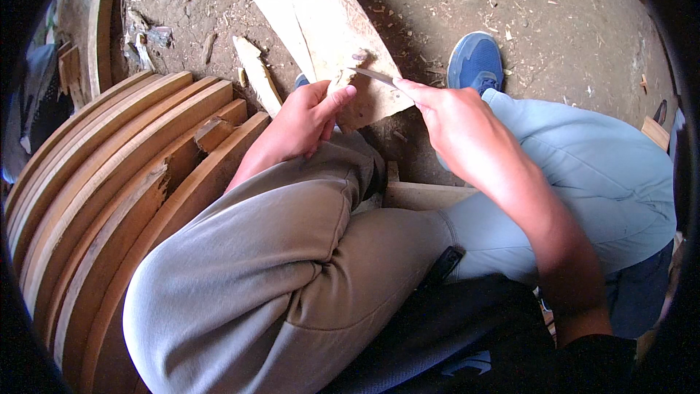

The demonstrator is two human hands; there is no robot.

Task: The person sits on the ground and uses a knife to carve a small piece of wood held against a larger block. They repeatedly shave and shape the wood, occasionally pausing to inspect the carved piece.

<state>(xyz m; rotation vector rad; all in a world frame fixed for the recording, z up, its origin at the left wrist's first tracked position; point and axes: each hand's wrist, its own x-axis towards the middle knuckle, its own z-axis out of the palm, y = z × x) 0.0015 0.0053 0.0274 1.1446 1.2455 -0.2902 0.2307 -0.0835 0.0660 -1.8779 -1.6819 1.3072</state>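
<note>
Head view: your left hand (305,122) grips the wooden board's (324,25) near end while your right hand (456,122) pinches a thin blade (375,76) laid against it, beside stacked curved planks (109,175).

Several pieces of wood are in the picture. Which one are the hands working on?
The flat, pale board leaning on the dirt ground beyond the knees. The left hand holds its near end and the right hand puts a thin blade to it; the curved planks lie untouched.

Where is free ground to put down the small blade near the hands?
Bare dirt lies beyond the blue shoe, right of the wooden board. Left is crowded: curved planks and wood scraps. Both the left hand and the right hand work at the board.
</note>
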